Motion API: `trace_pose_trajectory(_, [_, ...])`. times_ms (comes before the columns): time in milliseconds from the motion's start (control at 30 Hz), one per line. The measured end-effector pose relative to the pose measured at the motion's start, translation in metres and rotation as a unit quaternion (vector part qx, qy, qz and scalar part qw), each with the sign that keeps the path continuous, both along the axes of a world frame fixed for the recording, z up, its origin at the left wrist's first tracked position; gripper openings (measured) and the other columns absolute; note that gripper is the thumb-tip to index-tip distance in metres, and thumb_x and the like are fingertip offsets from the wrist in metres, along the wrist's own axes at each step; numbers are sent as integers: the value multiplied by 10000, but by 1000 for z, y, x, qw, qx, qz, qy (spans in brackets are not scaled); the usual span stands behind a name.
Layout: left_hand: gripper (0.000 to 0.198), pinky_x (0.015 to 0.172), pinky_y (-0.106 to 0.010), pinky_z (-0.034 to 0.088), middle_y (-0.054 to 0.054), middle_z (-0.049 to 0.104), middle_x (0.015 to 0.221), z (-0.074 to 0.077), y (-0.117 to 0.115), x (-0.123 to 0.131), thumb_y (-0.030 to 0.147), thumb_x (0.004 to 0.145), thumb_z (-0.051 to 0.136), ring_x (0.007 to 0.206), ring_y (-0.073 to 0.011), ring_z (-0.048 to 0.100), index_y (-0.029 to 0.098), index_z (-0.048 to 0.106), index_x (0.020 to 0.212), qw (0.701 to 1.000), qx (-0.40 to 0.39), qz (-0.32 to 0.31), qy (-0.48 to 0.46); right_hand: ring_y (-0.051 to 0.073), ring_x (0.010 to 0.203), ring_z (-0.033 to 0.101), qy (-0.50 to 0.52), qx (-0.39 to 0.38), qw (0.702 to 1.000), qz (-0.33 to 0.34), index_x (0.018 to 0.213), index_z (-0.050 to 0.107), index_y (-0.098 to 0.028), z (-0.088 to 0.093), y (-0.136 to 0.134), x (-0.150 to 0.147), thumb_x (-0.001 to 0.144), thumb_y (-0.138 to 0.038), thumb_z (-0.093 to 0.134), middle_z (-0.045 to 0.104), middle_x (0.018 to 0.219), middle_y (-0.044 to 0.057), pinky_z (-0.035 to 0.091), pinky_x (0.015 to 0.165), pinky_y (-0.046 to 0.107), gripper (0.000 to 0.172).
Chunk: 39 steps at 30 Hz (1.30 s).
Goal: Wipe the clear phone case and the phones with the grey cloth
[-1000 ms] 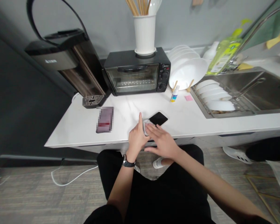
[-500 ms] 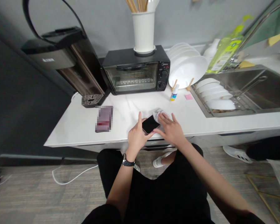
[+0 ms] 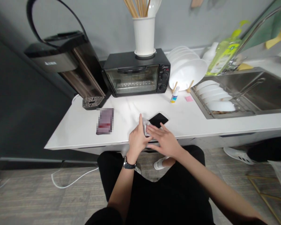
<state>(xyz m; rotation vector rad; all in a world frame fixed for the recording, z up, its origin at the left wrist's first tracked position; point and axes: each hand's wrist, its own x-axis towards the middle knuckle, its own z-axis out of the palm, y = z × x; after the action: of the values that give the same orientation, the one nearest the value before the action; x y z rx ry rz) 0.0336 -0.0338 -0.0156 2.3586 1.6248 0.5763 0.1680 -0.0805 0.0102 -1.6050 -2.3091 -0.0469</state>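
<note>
A black-screened phone (image 3: 158, 120) lies on the white counter (image 3: 121, 125) near its front edge. My right hand (image 3: 165, 140) presses a crumpled white cloth (image 3: 146, 125) onto the phone's left end with its fingertips. At that same end, my left hand (image 3: 138, 137) steadies the phone, index finger pointing up and thumb stretched to the right. Its grip is partly hidden by the cloth. Behind the phone stands a small white and blue bottle (image 3: 174, 95), with a pink note (image 3: 189, 98) to its right. A blurred purple packet (image 3: 105, 121) lies to the left.
A toaster oven (image 3: 135, 75) carries a white utensil cup (image 3: 144, 36). The tall drink machine (image 3: 84, 68) stands at left. White plates (image 3: 187, 70) rest in a rack beside the sink (image 3: 255, 93). Another person's shoe (image 3: 239, 155) shows at right.
My right hand has slid left and slightly down with the cloth, from the phone's right end to its left end. More of the phone's right side now shows.
</note>
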Motion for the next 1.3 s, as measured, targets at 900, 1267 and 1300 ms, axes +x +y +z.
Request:
trace_pose_trajectory(900, [776,577,-254,391,-48,568,859,3,0,0,349,645,439,707,-181,542,181,-70,1206,999,-28,10,42,159,1118,178,3,26,1000,-6,1136,289,-158,0,4,-10,696,-525,255,314,1183,51,165,931,339,574])
trace_pose_trajectory(1267, [818,581,-255,393,-56,556,894,-1,-1,-2,453,622,432,746,-186,535,179,-73,1205,1000,12,-5,12,156,1109,204,6,22,1000,-22,1154,255,-198,0,2,-2,727,-439,282,295,1191,23,193,923,371,491])
trace_pose_trajectory(1300, [846,607,-248,395,-51,523,969,-1,-1,-2,478,606,438,816,-183,514,187,-87,1202,1000,23,-18,-6,170,1103,217,12,27,997,-68,1160,248,-184,0,4,2,734,-423,277,293,1190,39,195,917,388,489])
